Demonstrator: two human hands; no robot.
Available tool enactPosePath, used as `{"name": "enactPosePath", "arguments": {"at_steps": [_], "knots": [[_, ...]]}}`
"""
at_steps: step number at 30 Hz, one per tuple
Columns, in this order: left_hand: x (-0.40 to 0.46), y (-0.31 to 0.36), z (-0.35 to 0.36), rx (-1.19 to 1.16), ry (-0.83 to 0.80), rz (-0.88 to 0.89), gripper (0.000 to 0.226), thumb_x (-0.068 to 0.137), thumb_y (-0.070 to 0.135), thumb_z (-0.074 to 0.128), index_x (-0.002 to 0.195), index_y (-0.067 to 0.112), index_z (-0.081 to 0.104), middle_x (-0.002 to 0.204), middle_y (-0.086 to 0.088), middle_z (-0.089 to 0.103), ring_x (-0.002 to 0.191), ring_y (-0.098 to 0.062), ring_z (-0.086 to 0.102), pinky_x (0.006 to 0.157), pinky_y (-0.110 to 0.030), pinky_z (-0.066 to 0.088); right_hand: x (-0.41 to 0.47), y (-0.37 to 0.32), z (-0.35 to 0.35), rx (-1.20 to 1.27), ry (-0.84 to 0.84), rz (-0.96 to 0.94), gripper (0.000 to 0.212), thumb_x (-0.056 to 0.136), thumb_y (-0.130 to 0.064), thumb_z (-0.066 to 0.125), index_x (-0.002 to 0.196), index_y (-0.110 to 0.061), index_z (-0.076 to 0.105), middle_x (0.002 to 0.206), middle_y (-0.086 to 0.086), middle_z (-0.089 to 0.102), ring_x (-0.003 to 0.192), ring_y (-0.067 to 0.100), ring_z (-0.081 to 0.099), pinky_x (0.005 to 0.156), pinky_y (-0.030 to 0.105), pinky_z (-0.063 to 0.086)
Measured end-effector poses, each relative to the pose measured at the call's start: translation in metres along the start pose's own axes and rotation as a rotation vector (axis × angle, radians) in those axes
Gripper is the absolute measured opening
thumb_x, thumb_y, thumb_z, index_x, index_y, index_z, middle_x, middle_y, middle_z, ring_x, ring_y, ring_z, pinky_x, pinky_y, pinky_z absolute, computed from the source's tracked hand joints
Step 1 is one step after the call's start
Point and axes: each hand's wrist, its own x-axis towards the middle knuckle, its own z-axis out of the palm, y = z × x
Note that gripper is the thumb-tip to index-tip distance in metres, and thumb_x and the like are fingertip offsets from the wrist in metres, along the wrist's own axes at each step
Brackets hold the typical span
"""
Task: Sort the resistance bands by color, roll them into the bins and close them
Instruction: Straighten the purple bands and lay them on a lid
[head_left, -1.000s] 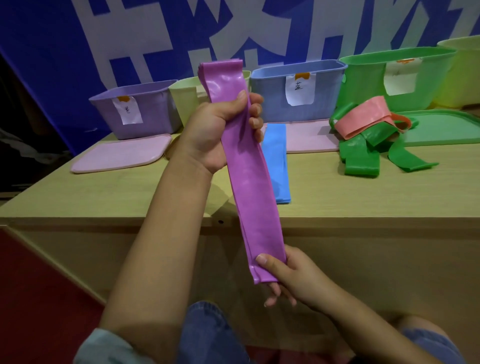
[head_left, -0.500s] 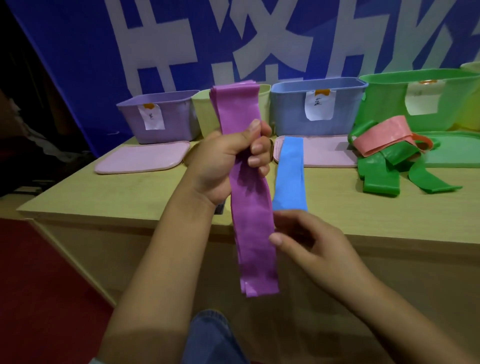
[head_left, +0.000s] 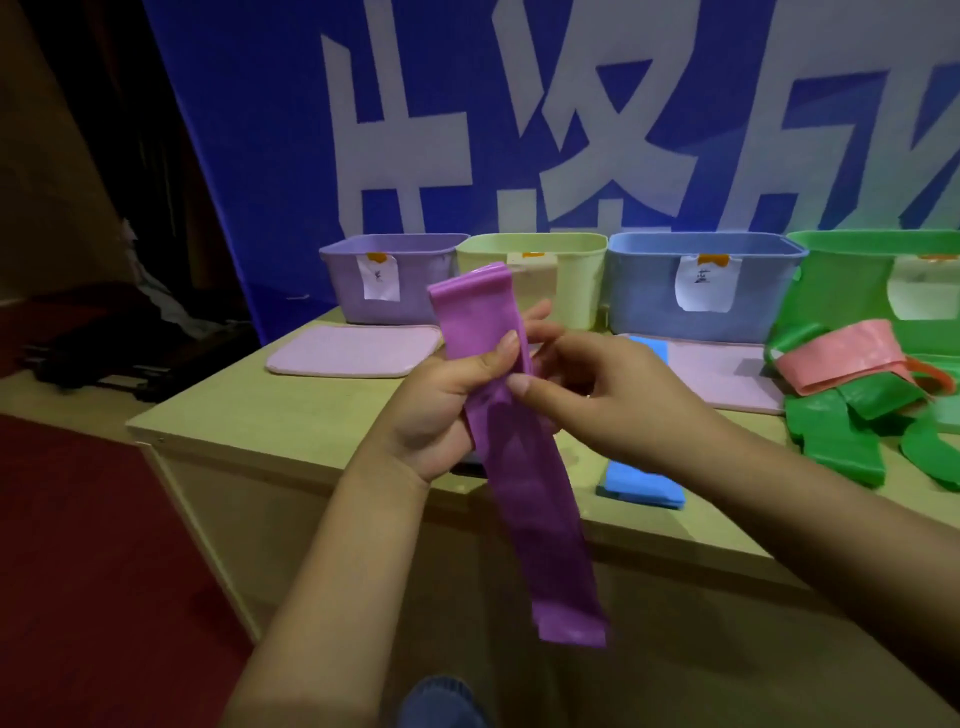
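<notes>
Head view: the left hand is gripping the purple resistance band near its upper end, thumb pressing across the front, fingers curling behind. The right hand is coming in at the same height, thumb tip touching the band just beside the left thumb and fingers reaching behind it; it looks to be pinching the band, though the fingers are partly hidden. The band's long axis is running nearly upright, tilting down to the right, with a short stub standing above the hands and the long tail hanging free in front of the bench. Rolling would likely be starting from that top end, where both hands are meeting.

Beyond the hands, four bins are standing in a row at the back of the bench: the purple bin lies up and to the left, nearest the left hand, then a pale yellow-green bin, a blue bin and a green bin. All are standing open; their insides are not showing. A pink lid is lying flat before the purple bin. A blue band is lying on the bench, and green bands with a pink band are heaping at the right.
</notes>
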Motion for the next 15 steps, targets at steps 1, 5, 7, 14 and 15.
{"name": "enactPosePath", "arguments": {"at_steps": [1, 5, 7, 14, 15], "knots": [[-0.002, 0.001, -0.005, -0.034, 0.001, -0.015, 0.046, 0.086, 0.016, 0.053, 0.13, 0.004, 0.053, 0.131, -0.01, 0.059, 0.118, -0.026, 0.059, 0.087, -0.043, 0.055, 0.008, -0.004, 0.001, 0.037, -0.021, 0.003, 0.02, 0.085, -0.04, 0.063, 0.095, -0.023, 0.061, 0.08, -0.004, 0.067, 0.073, 0.01, 0.065, 0.068, 0.032, 0.055], [-0.008, 0.009, -0.022, -0.091, 0.096, -0.041, 0.044, 0.078, 0.021, 0.061, 0.121, 0.01, 0.063, 0.114, -0.015, 0.067, 0.099, -0.026, 0.067, 0.084, -0.043, 0.055, 0.036, -0.016, 0.012, 0.127, -0.183, 0.002, 0.012, 0.089, -0.022, 0.063, 0.09, -0.011, 0.058, 0.069, 0.002, 0.066, 0.058, 0.014, 0.067, 0.053, 0.03, 0.056], [-0.012, 0.014, -0.031, -0.09, 0.18, -0.023, 0.038, 0.082, 0.027, 0.063, 0.114, 0.006, 0.067, 0.106, -0.016, 0.07, 0.093, -0.026, 0.069, 0.085, -0.041, 0.055, 0.053, -0.021, 0.02, 0.257, -0.25, 0.085, 0.009, 0.089, -0.015, 0.063, 0.085, -0.009, 0.058, 0.061, 0.001, 0.063, 0.05, 0.01, 0.064, 0.048, 0.022, 0.051], [-0.046, -0.002, -0.069, 0.369, 0.474, -0.086, 0.034, 0.076, 0.031, 0.066, 0.105, 0.014, 0.063, 0.093, -0.009, 0.073, 0.086, -0.023, 0.069, 0.076, -0.035, 0.057, 0.131, -0.025, 0.044, 0.536, -0.103, 0.289, 0.01, 0.091, -0.011, 0.06, 0.092, -0.001, 0.059, 0.067, 0.009, 0.062, 0.052, 0.012, 0.062, 0.061, 0.027, 0.058], [-0.051, -0.004, -0.075, 0.413, 0.49, -0.108, 0.035, 0.077, 0.031, 0.067, 0.107, 0.015, 0.062, 0.094, -0.01, 0.073, 0.087, -0.024, 0.069, 0.076, -0.036, 0.057, 0.143, -0.024, 0.049, 0.553, -0.098, 0.305, 0.009, 0.091, -0.011, 0.06, 0.089, -0.002, 0.059, 0.068, 0.009, 0.063, 0.053, 0.011, 0.063, 0.063, 0.027, 0.059]]}}
